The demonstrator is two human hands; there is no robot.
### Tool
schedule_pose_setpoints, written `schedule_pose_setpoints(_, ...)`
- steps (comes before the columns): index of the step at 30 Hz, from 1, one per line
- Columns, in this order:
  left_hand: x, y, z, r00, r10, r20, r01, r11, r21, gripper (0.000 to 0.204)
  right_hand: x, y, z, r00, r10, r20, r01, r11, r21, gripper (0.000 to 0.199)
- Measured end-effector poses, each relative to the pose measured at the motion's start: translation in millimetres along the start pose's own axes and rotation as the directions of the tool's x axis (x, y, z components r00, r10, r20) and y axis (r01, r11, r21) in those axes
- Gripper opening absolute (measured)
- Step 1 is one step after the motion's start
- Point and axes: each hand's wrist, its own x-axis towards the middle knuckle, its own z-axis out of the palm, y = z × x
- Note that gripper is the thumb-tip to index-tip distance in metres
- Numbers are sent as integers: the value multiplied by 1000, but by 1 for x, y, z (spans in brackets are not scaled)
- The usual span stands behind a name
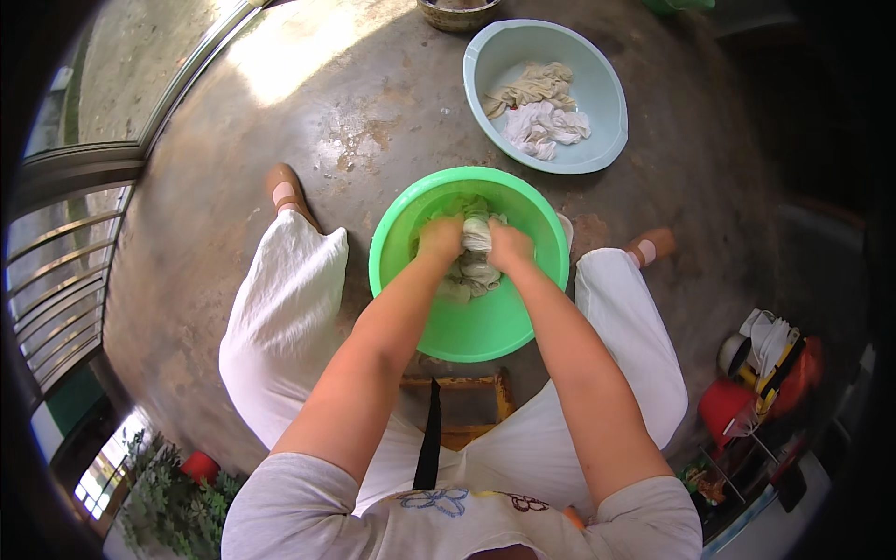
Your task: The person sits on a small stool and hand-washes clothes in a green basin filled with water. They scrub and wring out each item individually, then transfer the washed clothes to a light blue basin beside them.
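A wet, pale cloth (477, 235) is bunched up inside a round green basin (485, 336) on the floor between my legs. My left hand (441, 237) grips the cloth from its left side, fingers curled round it. From the other side my right hand (510, 245) holds the same cloth, close to the left hand. Part of the cloth hangs below both hands toward the basin's bottom, where some water seems to lie. Exactly how the fingertips close on it is hidden in the folds.
Beyond the green basin stands a pale blue basin (607, 112) with beige and white cloths (546, 128) in it. A metal bowl (457, 14) is at the far edge. A wooden stool (504, 397) shows beneath me. Plants (173, 495) stand at left, a red bucket (726, 411) at right.
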Motion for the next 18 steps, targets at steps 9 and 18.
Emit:
schedule_pose_setpoints(9, -57, 11, 59, 981, -179, 75, 161, 967, 195, 32, -26, -5, 70, 972, -80, 220, 84, 996, -8, 64)
schedule_pose_setpoints(18, 31, -44, 93, 977, -180, 114, 190, 978, -83, 37, 74, 11, 90, 841, -98, 532, 68, 995, 77, 59)
